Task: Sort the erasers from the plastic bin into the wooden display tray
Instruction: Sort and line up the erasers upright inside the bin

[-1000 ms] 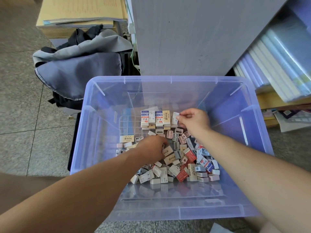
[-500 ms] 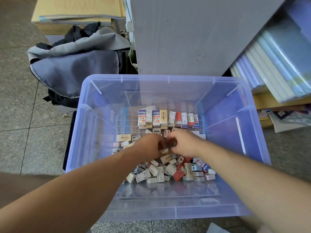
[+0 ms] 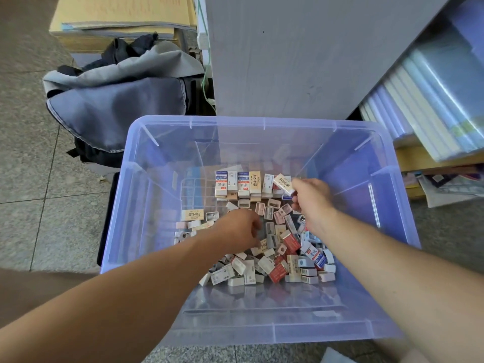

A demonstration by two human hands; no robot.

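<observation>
A clear bluish plastic bin (image 3: 262,121) stands on the floor. Loose erasers (image 3: 275,260) in white, red and blue sleeves are heaped on its bottom. At the back of the bin, a row of erasers (image 3: 237,183) stands upright along a gridded tray (image 3: 196,192). My right hand (image 3: 311,197) pinches a cream eraser (image 3: 284,184) tilted just above the right end of that row. My left hand (image 3: 241,229) reaches down into the heap with curled fingers; whether it holds anything is hidden.
A grey bag (image 3: 117,100) lies on the tiled floor left of the bin. A grey cabinet (image 3: 301,56) stands right behind it. Stacked notebooks (image 3: 432,100) lean on shelves at the right. Cardboard and paper (image 3: 123,19) are piled at the back left.
Both hands met over the heap half a second ago. My right hand has since lifted a cream eraser back to the standing row, while my left hand stayed in the heap.
</observation>
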